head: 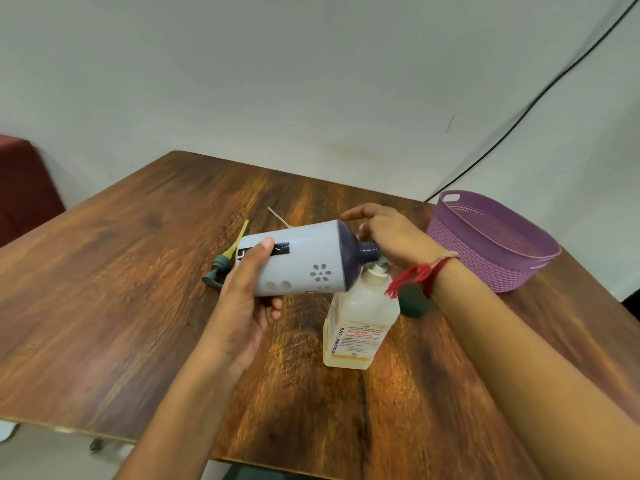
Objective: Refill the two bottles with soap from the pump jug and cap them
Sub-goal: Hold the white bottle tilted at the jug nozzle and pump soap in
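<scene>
My left hand (pixel 247 292) grips a lavender bottle (pixel 298 259) with a dark purple neck, tipped on its side so its open mouth points right at the pump of the clear soap jug (pixel 358 323). The jug stands on the wooden table (pixel 138 289) and holds a little yellowish liquid at its bottom. My right hand (pixel 388 233) lies over the jug's white pump head, which it mostly hides. A grey pump cap with a yellow tube (pixel 225 261) lies on the table behind the bottle. A dark green object (pixel 412 301) sits half hidden behind my right wrist.
A purple woven plastic basket (pixel 491 240) stands at the back right of the table. A thin clear tube (pixel 278 218) lies beyond the bottle. A black cable runs down the wall at right. A dark red seat is at far left.
</scene>
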